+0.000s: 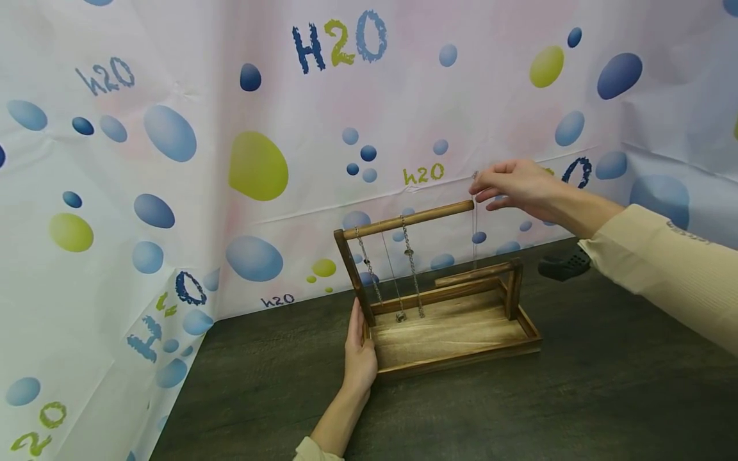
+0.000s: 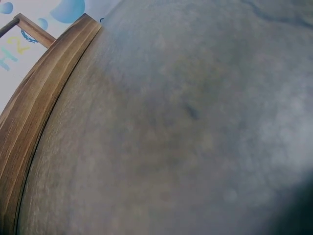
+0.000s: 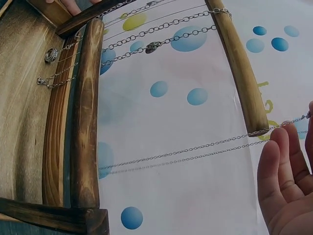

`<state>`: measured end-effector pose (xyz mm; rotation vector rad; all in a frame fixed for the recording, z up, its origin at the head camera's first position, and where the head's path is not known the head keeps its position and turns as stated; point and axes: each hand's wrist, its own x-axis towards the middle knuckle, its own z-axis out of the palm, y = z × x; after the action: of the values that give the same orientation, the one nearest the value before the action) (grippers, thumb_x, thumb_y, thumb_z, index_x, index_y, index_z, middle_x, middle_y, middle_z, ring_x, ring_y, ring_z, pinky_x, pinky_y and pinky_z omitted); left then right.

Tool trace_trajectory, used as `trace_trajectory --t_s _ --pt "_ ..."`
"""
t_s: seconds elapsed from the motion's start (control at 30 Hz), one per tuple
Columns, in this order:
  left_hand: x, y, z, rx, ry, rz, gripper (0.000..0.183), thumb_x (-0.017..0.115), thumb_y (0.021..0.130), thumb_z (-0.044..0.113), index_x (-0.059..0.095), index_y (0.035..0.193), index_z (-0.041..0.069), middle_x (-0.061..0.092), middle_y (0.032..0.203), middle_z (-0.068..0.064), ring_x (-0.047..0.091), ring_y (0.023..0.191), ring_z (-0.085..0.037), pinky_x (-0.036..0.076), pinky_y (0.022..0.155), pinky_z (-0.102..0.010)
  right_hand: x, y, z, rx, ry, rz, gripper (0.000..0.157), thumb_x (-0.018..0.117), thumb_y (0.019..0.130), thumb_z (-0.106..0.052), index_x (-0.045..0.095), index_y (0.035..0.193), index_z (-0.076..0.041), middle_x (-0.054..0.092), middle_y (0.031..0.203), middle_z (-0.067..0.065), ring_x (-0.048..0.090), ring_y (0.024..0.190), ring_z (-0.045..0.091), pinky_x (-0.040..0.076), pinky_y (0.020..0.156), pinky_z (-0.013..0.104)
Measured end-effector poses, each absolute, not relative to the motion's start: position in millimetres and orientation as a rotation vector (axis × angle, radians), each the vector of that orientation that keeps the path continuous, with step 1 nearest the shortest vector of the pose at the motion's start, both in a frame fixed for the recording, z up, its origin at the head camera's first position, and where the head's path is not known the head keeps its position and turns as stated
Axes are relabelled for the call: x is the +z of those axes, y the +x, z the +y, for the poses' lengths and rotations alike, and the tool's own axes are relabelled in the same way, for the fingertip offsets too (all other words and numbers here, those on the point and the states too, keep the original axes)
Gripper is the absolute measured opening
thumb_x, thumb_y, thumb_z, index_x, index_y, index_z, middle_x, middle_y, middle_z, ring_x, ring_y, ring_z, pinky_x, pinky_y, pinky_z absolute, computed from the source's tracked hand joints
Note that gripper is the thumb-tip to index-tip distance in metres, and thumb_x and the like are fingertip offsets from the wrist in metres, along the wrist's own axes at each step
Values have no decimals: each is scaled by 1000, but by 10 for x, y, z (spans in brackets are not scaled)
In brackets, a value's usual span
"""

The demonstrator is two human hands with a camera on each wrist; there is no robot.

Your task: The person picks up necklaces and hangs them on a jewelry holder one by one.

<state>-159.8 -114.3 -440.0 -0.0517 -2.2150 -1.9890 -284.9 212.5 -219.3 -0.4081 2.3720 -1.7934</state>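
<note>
A wooden jewelry stand [image 1: 450, 323] has a shallow tray base and two bars, a higher one on the left post and a lower one on the right post. My left hand [image 1: 360, 362] grips the tray's left end; its fingertips [image 3: 72, 6] show at the top of the right wrist view. Several chains hang from the upper bar [image 1: 409, 219], among them a thicker chain necklace [image 1: 411, 266]. My right hand [image 1: 521, 186] pinches a thin chain necklace [image 3: 195, 149] by the upper bar's free end, and its strands hang down toward the lower bar [image 1: 475, 274].
A dark perforated object [image 1: 564, 264] lies on the table behind the stand, at right. The dark table [image 1: 277, 384] meets a patterned backdrop [image 1: 323, 128] at the back and left. In the left wrist view, the tray's wooden side [image 2: 41, 107] runs along the left.
</note>
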Motion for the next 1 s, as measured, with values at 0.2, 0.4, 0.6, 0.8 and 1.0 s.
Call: trace_trajectory --t_s 0.2,0.4,0.6,0.8,1.0 --pt "-4386 -1599 -1138 -1983 -72 -2218 84 23 91 -20 9 164 19 6 168 -6 6 153 -28 11 118 -57 -2191 -2835 2077 -1824 -442 2346 24 61 100 -23 71 105 -1 65 114 7 64 100 20 56 81 32" --pt "-4386 -1595 -1135 -1981 -79 -2219 85 23 91 -21 9 164 20 6 168 -6 6 153 -28 11 118 -57 -2210 -2826 2032 -1847 -453 2323 22 61 99 -21 73 100 -3 61 121 11 65 97 19 56 81 33" --pt "-4384 -1590 -1138 -1985 -63 -2224 85 23 91 -20 9 164 22 6 168 -6 6 153 -27 11 118 -56 -2196 -2810 1989 -1834 -442 2345 25 62 99 -23 72 104 -1 68 112 8 65 90 21 56 74 32" --pt "-4387 -1594 -1141 -1981 -56 -2226 85 23 91 -20 9 164 21 6 168 -6 6 153 -28 11 118 -56 -2187 -2783 1927 -1820 -454 2327 26 60 99 -21 73 102 1 65 113 12 63 74 17 53 63 30" --pt "-4395 -1593 -1139 -1985 -60 -2226 86 23 91 -20 9 164 22 6 168 -6 6 153 -28 11 118 -56 -2203 -2748 1888 -1816 -458 2302 27 58 100 -21 73 101 1 60 122 15 57 64 13 48 57 28"
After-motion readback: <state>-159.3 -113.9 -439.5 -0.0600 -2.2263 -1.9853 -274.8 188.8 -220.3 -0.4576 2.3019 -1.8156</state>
